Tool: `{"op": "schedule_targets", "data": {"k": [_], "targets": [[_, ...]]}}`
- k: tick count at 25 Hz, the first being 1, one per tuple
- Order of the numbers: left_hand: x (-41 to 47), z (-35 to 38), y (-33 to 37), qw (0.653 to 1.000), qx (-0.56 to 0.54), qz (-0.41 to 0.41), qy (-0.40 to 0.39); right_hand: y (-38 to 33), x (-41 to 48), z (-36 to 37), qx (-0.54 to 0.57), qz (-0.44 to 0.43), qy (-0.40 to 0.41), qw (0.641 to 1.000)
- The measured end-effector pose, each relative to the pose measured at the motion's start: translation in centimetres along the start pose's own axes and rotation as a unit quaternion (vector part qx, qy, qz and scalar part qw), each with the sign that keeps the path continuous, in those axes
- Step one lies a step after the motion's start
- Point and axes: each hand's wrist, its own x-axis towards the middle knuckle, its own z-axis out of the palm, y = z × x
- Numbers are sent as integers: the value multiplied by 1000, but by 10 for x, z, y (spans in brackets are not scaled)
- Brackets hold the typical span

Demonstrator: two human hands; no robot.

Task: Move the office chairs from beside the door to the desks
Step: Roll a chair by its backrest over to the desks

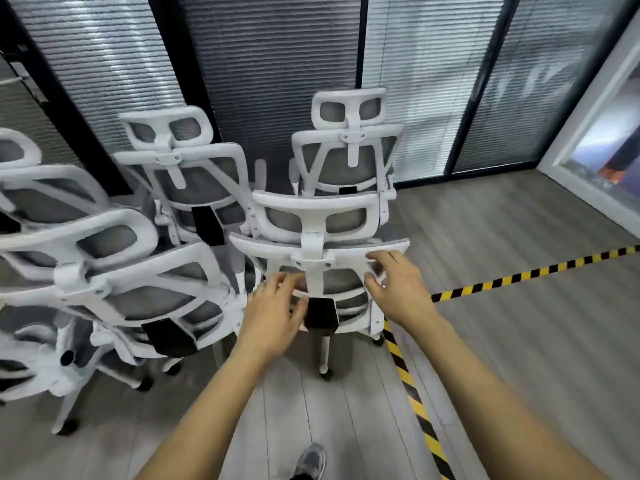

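The nearest office chair (318, 271) is being contacted at its white back frame by both hands, left hand (273, 313) and right hand (398, 289); each grip is being held apart, fingers spread.

The nearest chair (318, 268) had a white plastic frame with grey mesh panels and a black block low on its back. The chair behind it (348, 157) and the chairs to the left (138, 282) showed the same white frames, grey mesh and black blocks, with black castors. The floor (519, 341) was grey wood-grain planking. Hazard tape (412, 396) on the floor was striped yellow and black. The blinds (277, 81) were grey with fine horizontal slats, set between black window frames (363, 46). A shoe (311, 460) was grey.
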Motion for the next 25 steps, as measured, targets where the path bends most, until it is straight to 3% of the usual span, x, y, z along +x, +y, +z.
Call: {"op": "schedule_targets", "data": {"k": [6, 10, 15, 25], "targets": [[112, 28, -86, 997, 64, -18, -40, 13, 88, 64, -99, 80, -65, 990], [141, 48, -122, 993, 108, -30, -26, 27, 103, 91, -163, 101, -88, 977], [140, 60, -122, 996, 76, -43, 14, 36, 93, 97, -136, 88, -44, 986], [44, 47, -87, 999, 38, -6, -25, 22, -45, 73, -135, 113, 24, 984]]}}
